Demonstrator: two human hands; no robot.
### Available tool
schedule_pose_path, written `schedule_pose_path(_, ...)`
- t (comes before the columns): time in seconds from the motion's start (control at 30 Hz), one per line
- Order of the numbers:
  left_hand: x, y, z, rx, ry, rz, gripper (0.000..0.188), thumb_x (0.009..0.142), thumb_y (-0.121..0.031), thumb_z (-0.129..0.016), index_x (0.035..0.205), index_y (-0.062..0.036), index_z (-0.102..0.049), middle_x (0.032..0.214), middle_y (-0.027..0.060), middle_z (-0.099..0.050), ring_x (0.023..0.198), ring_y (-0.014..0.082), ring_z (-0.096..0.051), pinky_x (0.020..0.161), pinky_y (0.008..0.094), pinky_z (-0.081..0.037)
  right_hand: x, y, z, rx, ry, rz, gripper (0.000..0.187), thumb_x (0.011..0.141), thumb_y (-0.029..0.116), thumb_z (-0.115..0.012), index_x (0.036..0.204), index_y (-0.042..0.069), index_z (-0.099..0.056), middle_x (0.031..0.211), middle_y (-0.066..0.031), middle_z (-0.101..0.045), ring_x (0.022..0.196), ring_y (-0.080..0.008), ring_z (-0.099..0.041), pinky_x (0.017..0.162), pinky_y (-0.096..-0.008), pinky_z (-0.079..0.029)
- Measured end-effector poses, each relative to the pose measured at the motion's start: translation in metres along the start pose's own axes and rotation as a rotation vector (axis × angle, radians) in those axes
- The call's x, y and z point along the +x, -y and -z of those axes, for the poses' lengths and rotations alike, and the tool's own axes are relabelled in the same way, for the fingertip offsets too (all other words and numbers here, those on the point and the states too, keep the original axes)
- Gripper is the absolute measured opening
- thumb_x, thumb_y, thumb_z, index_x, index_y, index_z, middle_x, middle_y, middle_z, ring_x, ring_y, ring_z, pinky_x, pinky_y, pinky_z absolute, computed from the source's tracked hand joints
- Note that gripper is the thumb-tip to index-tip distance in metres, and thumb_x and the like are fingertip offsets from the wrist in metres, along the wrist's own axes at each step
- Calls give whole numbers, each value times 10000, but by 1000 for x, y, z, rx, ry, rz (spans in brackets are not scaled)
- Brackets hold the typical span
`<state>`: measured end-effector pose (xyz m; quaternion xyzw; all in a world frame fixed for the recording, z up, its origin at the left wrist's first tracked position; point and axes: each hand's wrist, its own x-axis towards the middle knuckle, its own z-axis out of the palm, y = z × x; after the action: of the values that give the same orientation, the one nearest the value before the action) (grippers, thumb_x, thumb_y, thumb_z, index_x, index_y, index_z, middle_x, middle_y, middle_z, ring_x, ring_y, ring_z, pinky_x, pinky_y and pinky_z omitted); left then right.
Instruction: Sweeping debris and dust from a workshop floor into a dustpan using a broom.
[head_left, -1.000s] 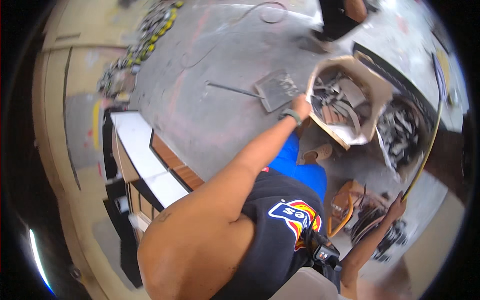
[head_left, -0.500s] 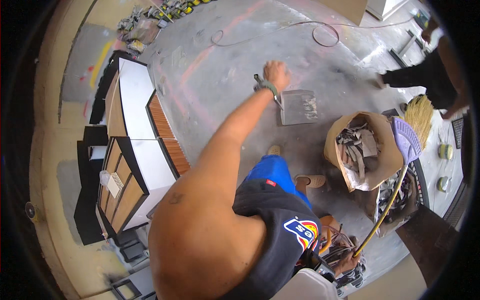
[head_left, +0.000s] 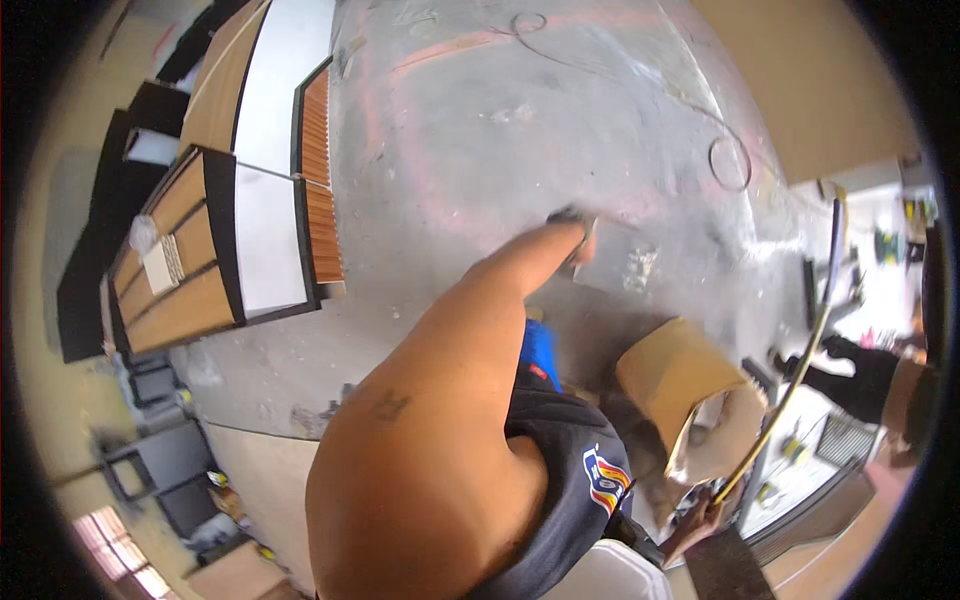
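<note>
Two hands stand well apart — the right hand [head_left: 697,522] clamped round a yellow-handled broom [head_left: 833,262], the left hand [head_left: 583,247] now drawn further in, blurred beside the dustpan [head_left: 640,268], its grip impossible to tell — leaving both tools within reach.

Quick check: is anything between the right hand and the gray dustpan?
Yes: in this view, the cardboard box stands between the right hand, which grips the yellow broom handle, and the blurred gray dustpan.
</note>
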<state>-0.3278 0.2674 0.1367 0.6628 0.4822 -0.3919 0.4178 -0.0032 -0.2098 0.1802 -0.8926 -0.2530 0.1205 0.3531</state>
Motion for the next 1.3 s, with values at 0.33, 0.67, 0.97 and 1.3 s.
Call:
schedule_pose_path(0.33, 97, 217, -249, -1038, -47, -463, 229, 762, -243, -493, 737, -36, -586, 640, 51, -579, 564, 160, -541, 514, 303, -434, 42, 258, -181, -379, 781, 105, 166, 779, 184, -546, 748, 21, -540, 620, -5, -501, 564, -128, -434, 522, -266, -342)
schedule_pose_path(0.67, 12, 218, -304, -1481, -255, 281, 218, 747, -215, -478, 697, -38, -596, 648, 74, -590, 536, 190, -548, 480, 324, -427, 195, 235, -423, -774, 1313, 905, 167, 720, 179, -582, 799, 45, -521, 674, -137, -562, 621, -290, -553, 585, -376, -434)
schedule_pose_path(0.97, 5, 119, -387, -2454, -701, 936, 207, 754, -182, -514, 719, 5, -597, 601, 95, -583, 513, 193, -565, 473, 321, -455, 112, 444, -614, -1031, 1460, 1841, 232, 690, 174, -614, 817, 55, -461, 701, -182, -575, 666, -377, -563, 583, -451, -442)
schedule_pose_path(1.3, 14, 39, -493, -2696, -1173, 1083, 164, 757, -119, -521, 746, 33, -582, 581, 111, -564, 488, 191, -543, 457, 329, -444, -167, 467, -643, -846, 1515, 2357, 208, 692, 206, -578, 771, 27, -507, 662, -201, -560, 641, -384, -556, 578, -437, -441)
